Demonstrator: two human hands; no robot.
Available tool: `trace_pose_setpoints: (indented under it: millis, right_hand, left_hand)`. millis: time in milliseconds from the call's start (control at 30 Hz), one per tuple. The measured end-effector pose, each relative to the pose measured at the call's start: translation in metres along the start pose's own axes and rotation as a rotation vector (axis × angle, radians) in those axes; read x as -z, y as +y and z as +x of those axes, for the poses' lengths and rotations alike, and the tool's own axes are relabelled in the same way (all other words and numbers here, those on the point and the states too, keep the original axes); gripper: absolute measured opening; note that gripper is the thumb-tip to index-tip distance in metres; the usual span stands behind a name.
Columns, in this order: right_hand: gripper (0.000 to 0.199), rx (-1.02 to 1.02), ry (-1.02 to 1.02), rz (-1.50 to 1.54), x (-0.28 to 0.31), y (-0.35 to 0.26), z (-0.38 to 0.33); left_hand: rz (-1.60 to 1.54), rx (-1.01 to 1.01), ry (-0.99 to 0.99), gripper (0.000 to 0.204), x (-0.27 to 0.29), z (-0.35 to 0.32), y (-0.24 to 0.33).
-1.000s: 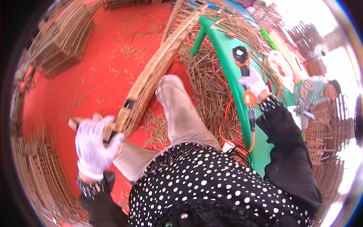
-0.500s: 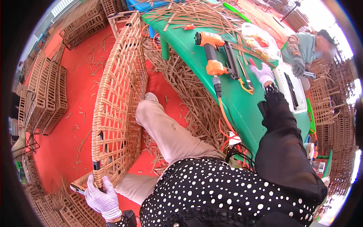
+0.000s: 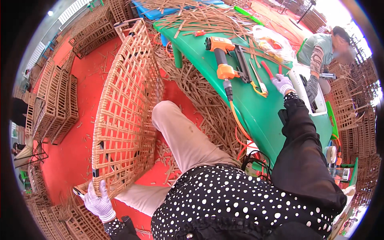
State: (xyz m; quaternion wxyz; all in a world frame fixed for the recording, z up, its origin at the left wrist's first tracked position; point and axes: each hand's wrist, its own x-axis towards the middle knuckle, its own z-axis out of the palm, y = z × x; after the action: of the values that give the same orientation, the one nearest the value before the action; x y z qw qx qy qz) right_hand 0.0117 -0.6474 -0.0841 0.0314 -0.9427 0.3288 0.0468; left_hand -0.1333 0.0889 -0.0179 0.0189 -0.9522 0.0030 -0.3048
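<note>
My left hand (image 3: 99, 204), in a striped white glove, grips the lower corner of a woven tan wicker basket (image 3: 124, 96). The basket stands on its side by my legs, its open lattice facing me. Across the green table my right hand (image 3: 282, 84), gloved alike, is closed on red-handled pliers (image 3: 267, 70). Their two red handles point away from me and spread apart; the jaws are hidden by the hand. Left of that hand lie a pair of scissors or similar slim metal tool (image 3: 260, 82) and an orange and black nail gun (image 3: 224, 56).
An orange air hose (image 3: 239, 120) hangs off the green table (image 3: 256, 124). A white bin (image 3: 298, 80) stands right of my hand, where a co-worker (image 3: 320, 50) reaches in with a gloved hand. Wicker strips (image 3: 200, 92) heap on the red floor; stacked baskets (image 3: 54, 104) stand left.
My right hand has gone from outstretched fingers beside the red handles to closing on the pliers. The basket's near end has tipped slightly left with my left hand. The co-worker's hand has moved down into the bin.
</note>
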Motion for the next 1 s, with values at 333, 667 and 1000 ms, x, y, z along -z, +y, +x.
trace_pose_setpoints:
  millis: [333, 667, 1000]
  right_hand:
    - [0.035, 0.407, 0.074, -0.668, 0.015, 0.022, 0.019]
    - [0.054, 0.513, 0.086, -0.153, 0.017, -0.016, -0.057]
    - [0.046, 0.287, -0.324, -0.145, 0.003, 0.002, -0.029]
  left_hand:
    - [-0.168, -0.202, -0.039, 0.033, -0.004, 0.013, -0.044]
    - [-0.185, -0.090, -0.130, 0.031, 0.000, 0.018, -0.034]
    - [-0.050, 0.057, -0.119, 0.035, 0.016, 0.017, -0.008]
